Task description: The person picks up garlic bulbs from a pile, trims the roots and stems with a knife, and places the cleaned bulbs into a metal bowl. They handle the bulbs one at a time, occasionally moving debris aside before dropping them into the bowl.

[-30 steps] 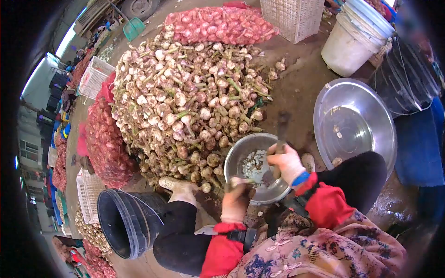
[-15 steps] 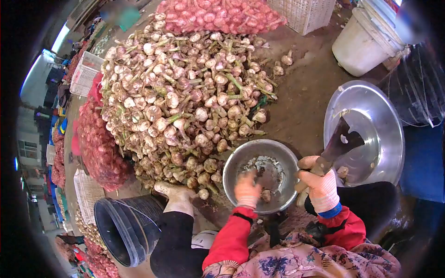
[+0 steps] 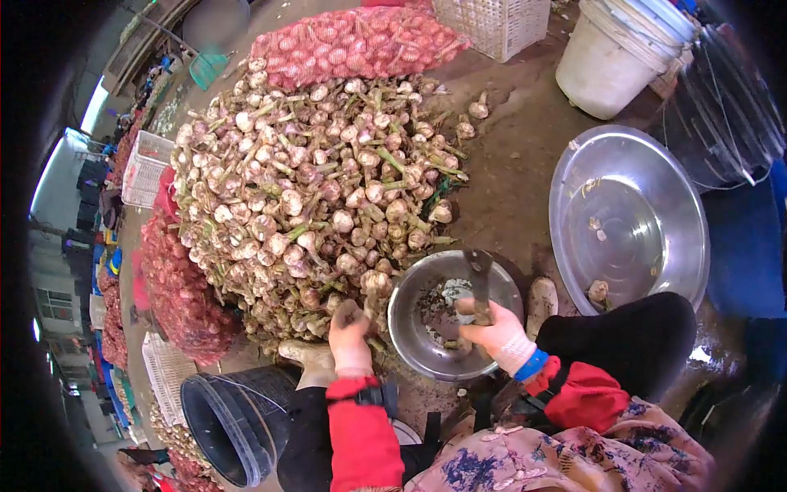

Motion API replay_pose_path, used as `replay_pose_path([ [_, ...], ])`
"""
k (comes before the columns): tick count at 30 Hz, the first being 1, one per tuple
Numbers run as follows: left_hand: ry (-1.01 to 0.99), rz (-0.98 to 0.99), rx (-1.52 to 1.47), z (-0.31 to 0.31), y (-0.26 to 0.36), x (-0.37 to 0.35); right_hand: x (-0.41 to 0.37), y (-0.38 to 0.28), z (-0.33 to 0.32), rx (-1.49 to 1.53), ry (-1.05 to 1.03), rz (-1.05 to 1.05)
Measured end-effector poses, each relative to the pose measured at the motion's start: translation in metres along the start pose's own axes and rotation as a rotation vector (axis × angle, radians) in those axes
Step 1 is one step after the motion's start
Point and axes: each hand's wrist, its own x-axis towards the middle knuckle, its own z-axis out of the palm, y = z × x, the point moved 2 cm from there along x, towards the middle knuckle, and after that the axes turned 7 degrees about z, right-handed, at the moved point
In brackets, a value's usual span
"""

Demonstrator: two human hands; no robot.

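Head view: the left hand (image 3: 350,340) has moved out of the steel basin (image 3: 407,346), now to its right, bringing garlic bulbs (image 3: 375,284) just ahead within reach, its grip undeterminable, while the right hand (image 3: 500,336) clenches a knife (image 3: 478,279) above the basin.

The picture's edge crops the blue container (image 3: 744,246) and upper mesh sack (image 3: 352,47); distant background details blur.

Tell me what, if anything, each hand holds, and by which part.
The right hand grips a bladed tool by its handle. Whether the left hand holds anything cannot be told.
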Motion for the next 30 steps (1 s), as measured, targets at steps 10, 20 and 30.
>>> replay_pose_path([
  [10,-0.353,-0.042,0.033,0.017,0.037,-0.173,-0.048,0.001,0.025,-0.287,-0.645,-0.149],
  [20,-0.405,0.494,0.378,-0.032,0.000,-0.173,-0.078,-0.002,0.034,-1.121,-0.494,-0.471],
  [30,-0.131,0.309,-0.005,-0.048,0.031,-0.212,-0.083,0.019,0.086,-1.449,-0.740,-0.604],
])
